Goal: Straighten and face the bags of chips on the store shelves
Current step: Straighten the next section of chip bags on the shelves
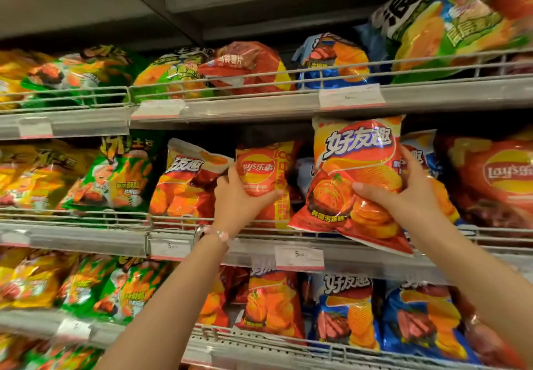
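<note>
Both my forearms reach up to the middle shelf [259, 247]. My right hand [403, 193] clamps the big kimchi-flavour bag [356, 179], upright but leaning out over the wire rail [178, 221]; it must go straight back. My left hand [242, 196] grips the smaller red Lay's bag [259, 172] beside it. Whatever stands behind both bags is hidden.

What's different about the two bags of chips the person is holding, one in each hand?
The small red bag in the left hand is clearly smaller than the big red-and-yellow bag in the right hand. The small red bag carries a round yellow logo; the big red-and-yellow bag has large white lettering. The small one sits behind the wire rail; the big one's bottom hangs in front of it. Both face forward.
</note>
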`<state>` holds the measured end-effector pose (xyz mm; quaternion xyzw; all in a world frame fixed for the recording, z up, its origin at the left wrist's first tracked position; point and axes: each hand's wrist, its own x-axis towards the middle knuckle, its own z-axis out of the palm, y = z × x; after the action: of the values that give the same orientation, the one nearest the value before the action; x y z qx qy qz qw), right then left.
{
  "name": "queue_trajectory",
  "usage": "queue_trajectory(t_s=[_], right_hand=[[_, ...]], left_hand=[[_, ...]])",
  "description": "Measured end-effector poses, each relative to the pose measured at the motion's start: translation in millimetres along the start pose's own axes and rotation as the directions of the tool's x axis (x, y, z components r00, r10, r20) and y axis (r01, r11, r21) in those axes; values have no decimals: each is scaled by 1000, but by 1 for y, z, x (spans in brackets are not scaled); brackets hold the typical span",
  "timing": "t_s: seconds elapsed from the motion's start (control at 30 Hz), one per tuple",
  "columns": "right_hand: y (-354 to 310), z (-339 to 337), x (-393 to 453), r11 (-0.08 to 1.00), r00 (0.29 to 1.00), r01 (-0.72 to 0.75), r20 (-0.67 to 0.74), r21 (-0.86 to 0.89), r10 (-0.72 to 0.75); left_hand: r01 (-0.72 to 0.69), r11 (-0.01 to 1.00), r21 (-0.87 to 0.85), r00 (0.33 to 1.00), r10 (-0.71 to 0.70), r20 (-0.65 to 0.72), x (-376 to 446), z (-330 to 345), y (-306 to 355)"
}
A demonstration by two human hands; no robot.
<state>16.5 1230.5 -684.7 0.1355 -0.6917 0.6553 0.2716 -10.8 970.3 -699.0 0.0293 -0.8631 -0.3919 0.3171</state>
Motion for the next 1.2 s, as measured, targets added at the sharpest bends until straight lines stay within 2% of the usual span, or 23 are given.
queue_trajectory(t_s=[0.1,0.17,0.27,0.47,0.57,0.8,1.0,1.2], right_hand=[[2,-4,1,1000,1000,2,-3,-11,-2],[2,-6,2,1000,1000,10,3,-16,-10],[2,-7,2,999,1000,8,8,-39,-8],[0,-6,5,998,1000,23,-4,-64,-23],[0,-4,8,997,1000,18,16,-81,-17],[-1,-3,12,993,999,12,32,-116,-8],[-7,7,14,992,996,27,92,-122,-15],[-7,58,27,982,988,48,154,-181,-20]], left_hand=[[42,997,-65,991,-33,131,10,3,-8],[39,997,-62,988,-29,151,14,5,-10],[23,996,-91,997,-16,78,15,8,-12],[20,956,-292,995,-48,-89,22,3,-1],[-8,963,-268,996,-16,-88,31,-6,5],[-27,976,-217,999,36,40,25,-47,25],[-70,985,-156,997,64,-49,-14,-82,15],[-71,987,-146,989,50,-142,-38,-113,-5]])
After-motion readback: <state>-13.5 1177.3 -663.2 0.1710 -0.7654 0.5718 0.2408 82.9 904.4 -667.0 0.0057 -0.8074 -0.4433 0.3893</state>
